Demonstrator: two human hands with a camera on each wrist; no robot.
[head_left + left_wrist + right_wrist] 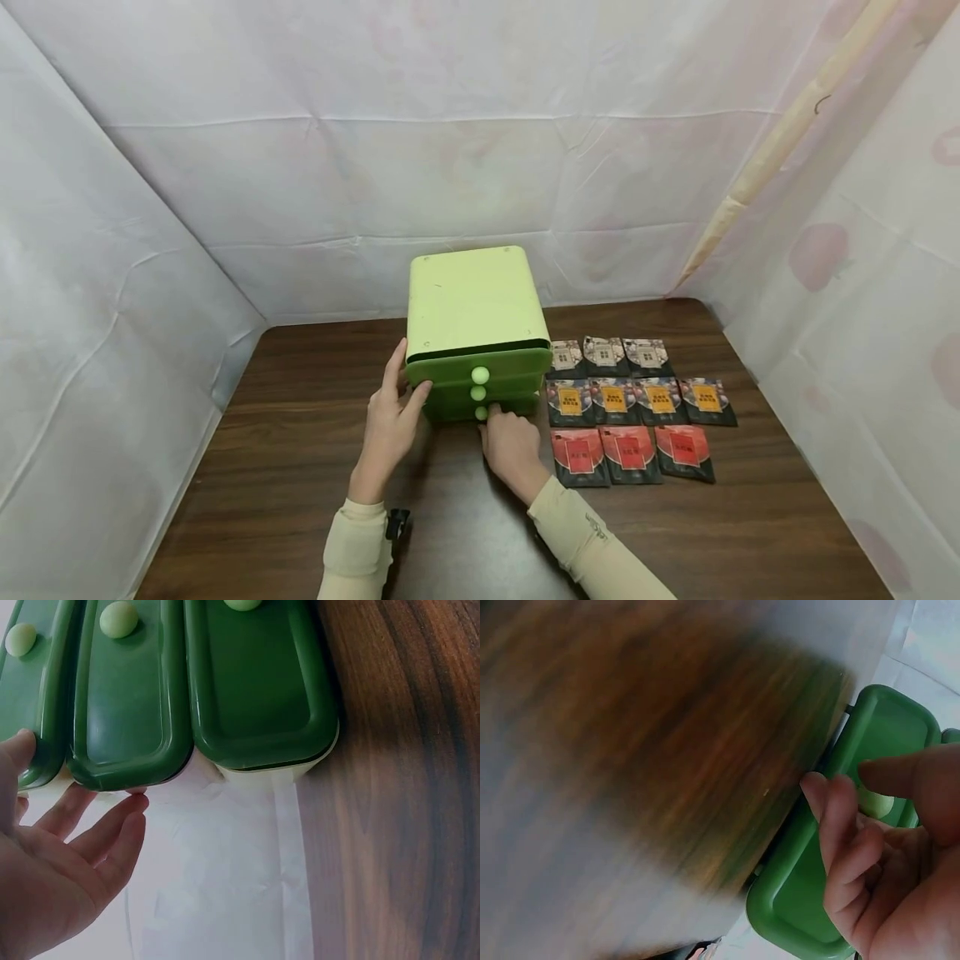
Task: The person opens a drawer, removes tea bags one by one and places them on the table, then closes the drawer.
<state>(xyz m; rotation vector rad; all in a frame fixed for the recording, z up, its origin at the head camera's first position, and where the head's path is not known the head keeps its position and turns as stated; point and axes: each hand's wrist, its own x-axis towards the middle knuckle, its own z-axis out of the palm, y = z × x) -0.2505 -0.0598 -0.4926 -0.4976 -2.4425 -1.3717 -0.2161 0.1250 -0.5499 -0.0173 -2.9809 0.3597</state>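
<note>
A small drawer cabinet (476, 300) with a light green top stands near the back of the table. Its dark green drawer fronts (127, 712) are stacked, each with a pale round knob. My left hand (390, 425) is at the cabinet's left side, its thumb at the upper drawer front and its relaxed fingers along the side edges. My right hand (513, 450) is low at the front, thumb and fingers around the knob (874, 802) of the bottom drawer (802, 900). In the right wrist view those fingers partly cover the knob.
Right of the cabinet, flat packets lie in rows: grey-white ones (603, 354) at the back, orange-labelled ones (615, 402) between, red ones (630, 452) in front. A white sheet (480, 167) hangs behind the brown wooden table (285, 467).
</note>
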